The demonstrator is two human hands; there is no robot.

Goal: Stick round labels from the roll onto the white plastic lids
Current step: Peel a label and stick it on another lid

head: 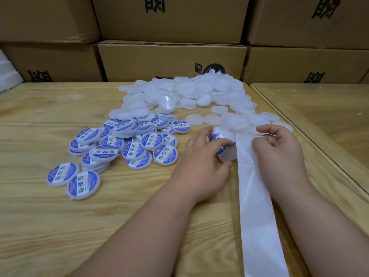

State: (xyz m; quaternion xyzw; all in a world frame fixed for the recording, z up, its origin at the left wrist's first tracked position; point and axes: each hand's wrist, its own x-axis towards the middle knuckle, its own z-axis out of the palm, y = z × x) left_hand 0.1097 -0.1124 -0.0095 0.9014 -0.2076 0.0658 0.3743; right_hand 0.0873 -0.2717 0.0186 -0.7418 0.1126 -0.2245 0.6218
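Observation:
My left hand [203, 156] grips a white lid with a blue-and-white round label [216, 139], thumb across its face. My right hand [279, 148] pinches the top of the white backing strip [253, 188], which runs from between my hands down to the near edge. The label roll itself is hidden. A big heap of bare white plastic lids [187, 92] lies at the back of the wooden table [60, 226]. Several labelled lids [127, 144] are piled to the left of my hands.
Stacked cardboard boxes [171, 62] wall off the far side of the table. A second table surface [319, 108] adjoins on the right, with a seam between them. White foam pieces [6, 74] sit at the far left edge.

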